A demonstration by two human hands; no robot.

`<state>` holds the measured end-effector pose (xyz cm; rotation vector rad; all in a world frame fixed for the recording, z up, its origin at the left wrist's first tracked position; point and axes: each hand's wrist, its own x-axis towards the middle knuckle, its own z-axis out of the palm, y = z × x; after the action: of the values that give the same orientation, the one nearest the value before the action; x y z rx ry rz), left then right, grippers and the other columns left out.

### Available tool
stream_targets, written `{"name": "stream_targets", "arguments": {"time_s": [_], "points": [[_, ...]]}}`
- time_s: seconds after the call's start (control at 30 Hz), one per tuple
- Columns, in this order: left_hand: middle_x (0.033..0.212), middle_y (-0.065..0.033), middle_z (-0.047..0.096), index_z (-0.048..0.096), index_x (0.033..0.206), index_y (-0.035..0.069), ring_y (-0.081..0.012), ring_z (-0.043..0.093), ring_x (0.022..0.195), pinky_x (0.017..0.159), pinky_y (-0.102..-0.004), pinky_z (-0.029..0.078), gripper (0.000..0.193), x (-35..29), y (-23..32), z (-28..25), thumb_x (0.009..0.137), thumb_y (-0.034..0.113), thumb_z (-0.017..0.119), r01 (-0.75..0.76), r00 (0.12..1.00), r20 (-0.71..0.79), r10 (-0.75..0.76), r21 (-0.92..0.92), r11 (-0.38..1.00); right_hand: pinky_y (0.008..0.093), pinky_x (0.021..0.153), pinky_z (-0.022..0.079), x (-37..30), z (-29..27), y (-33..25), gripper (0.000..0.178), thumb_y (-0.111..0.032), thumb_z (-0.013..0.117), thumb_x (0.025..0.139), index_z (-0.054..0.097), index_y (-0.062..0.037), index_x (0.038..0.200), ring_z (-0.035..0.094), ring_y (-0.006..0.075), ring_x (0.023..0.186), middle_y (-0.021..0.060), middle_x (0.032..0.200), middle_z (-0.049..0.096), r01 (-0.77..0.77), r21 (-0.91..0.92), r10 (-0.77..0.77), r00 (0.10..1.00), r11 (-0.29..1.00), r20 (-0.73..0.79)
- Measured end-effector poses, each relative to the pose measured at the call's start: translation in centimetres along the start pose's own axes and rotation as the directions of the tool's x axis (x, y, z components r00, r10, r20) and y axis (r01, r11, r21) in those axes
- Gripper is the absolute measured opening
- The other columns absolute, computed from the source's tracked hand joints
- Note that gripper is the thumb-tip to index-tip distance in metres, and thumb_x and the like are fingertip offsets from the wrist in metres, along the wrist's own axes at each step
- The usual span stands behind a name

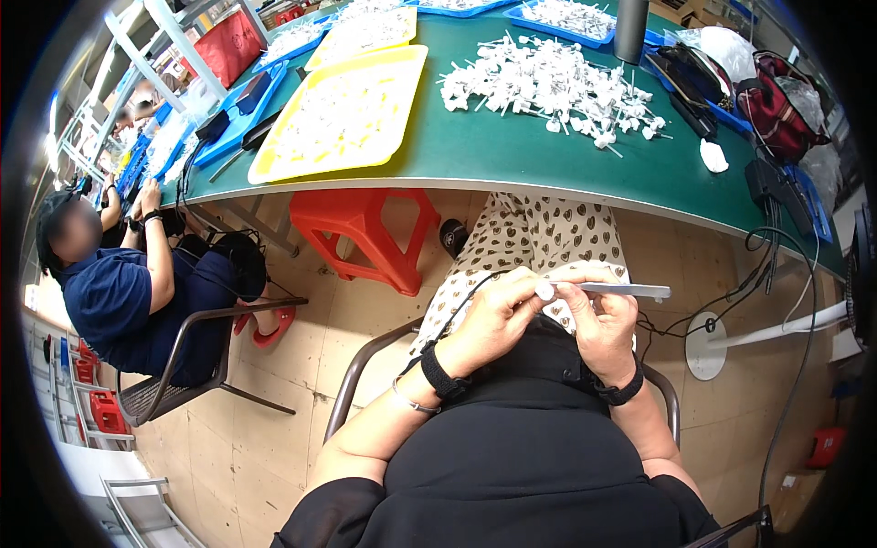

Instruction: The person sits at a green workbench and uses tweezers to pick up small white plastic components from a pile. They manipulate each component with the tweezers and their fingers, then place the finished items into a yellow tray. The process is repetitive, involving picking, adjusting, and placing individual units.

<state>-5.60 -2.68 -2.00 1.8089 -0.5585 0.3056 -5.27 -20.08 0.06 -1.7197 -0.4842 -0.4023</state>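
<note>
Above my lap my two hands are close together. My left hand (498,315) pinches a small white plastic part (545,291) between thumb and fingertips. In my right hand (605,331) is a slim grey flat-handled tool (635,289), its rounded end sticking out to the right. The tool's other end lies behind my fingers near the white part, so I cannot tell its kind. On the green table (457,157) in front of me lies a loose heap of white plastic parts with thin stems (557,87).
A yellow tray (408,114) of small white pieces lies at the table's left, with blue trays behind. A dark cylinder (630,32) stands beyond the heap. Bags (781,105) and cables crowd the right. A red stool (365,233) stands below; a seated person (110,292) works at left.
</note>
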Motion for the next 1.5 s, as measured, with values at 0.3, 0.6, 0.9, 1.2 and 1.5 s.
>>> {"name": "stream_targets", "arguments": {"time_s": [0.3,0.6,0.9,1.2,1.5], "points": [[0.084,-0.0071,0.066,0.07,0.1,0.003,-0.0204,0.061,0.072,0.065,-0.0306,0.048,0.003,0.2,0.4,-0.2,0.098,0.005,0.069,-0.01,1.0,-0.001,0.01,0.027,1.0,0.0276,0.064,0.049,-0.1,0.2,0.1,0.003,-0.001,0.073,0.095,0.073,0.0004,0.097,0.063,0.0142,0.071,0.0063,0.083,0.069,-0.041,0.085,0.043,0.999,0.996,-0.02],[0.085,-0.0064,0.064,0.069,0.101,0.002,-0.019,0.06,0.075,0.068,-0.0298,0.048,0.003,-0.1,-0.3,0.0,0.099,0.003,0.067,-0.012,0.999,0.037,0.012,-0.001,1.0,0.027,0.065,0.05,-0.1,0.0,-0.1,0.003,-0.001,0.071,0.096,0.073,0.001,0.096,0.063,0.0131,0.072,0.0062,0.083,0.069,-0.059,0.092,0.059,0.998,0.994,-0.005],[0.088,-0.0064,0.065,0.068,0.102,0.002,-0.0183,0.06,0.078,0.07,-0.0299,0.048,0.003,-0.2,-0.4,0.0,0.099,0.001,0.067,0.016,0.999,0.052,-0.014,-0.041,0.999,0.0265,0.067,0.052,0.2,-0.3,-0.5,0.003,0.0,0.07,0.096,0.072,0.0021,0.096,0.067,0.0136,0.075,0.0075,0.086,0.07,-0.052,0.095,0.05,0.998,0.994,0.023],[0.085,-0.0095,0.06,0.07,0.107,0.002,-0.0256,0.059,0.075,0.069,-0.0348,0.048,0.011,-0.3,-0.3,-0.1,0.096,0.001,0.068,0.017,0.999,0.047,-0.016,-0.04,0.999,0.034,0.07,0.054,0.9,-1.0,-1.3,0.007,0.003,0.073,0.089,0.072,-0.0002,0.095,0.068,0.0229,0.077,0.0086,0.087,0.072,0.171,-0.132,-0.155,0.98,0.976,0.124],[0.088,-0.007,0.067,0.069,0.099,0.002,-0.0201,0.064,0.076,0.068,-0.0314,0.05,0.003,0.2,0.6,-0.8,0.097,0.004,0.069,0.034,0.998,0.06,-0.036,0.031,0.999,0.0308,0.069,0.054,1.1,-1.2,-1.0,0.008,0.003,0.073,0.091,0.072,-0.0006,0.098,0.068,0.0195,0.077,0.0081,0.088,0.072,0.182,-0.105,-0.166,0.975,0.978,0.146]]}}
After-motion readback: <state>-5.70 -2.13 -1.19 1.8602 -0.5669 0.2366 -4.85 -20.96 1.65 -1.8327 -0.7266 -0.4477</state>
